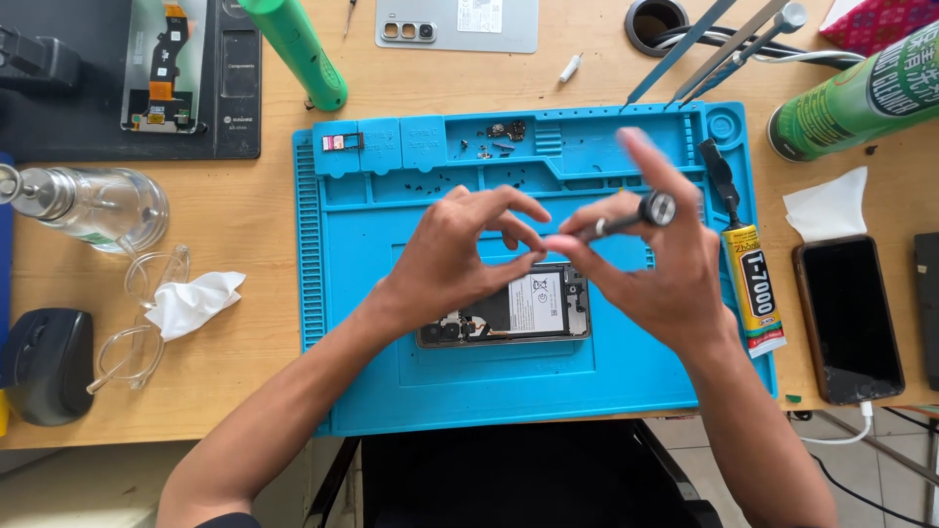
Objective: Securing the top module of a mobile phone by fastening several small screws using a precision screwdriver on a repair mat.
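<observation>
On the blue repair mat [372,381] at the centre of the wooden worktop [245,205] lies an opened phone [523,313], back cover off, battery showing. Above it, the left hand [460,259] curls with fingertips pinched together, touching the tip of a small screwdriver [626,220]. The right hand [650,264] grips that screwdriver. At 3 o'clock of the phone lies a glue tube [748,284]; further out, a dark phone [846,318].
</observation>
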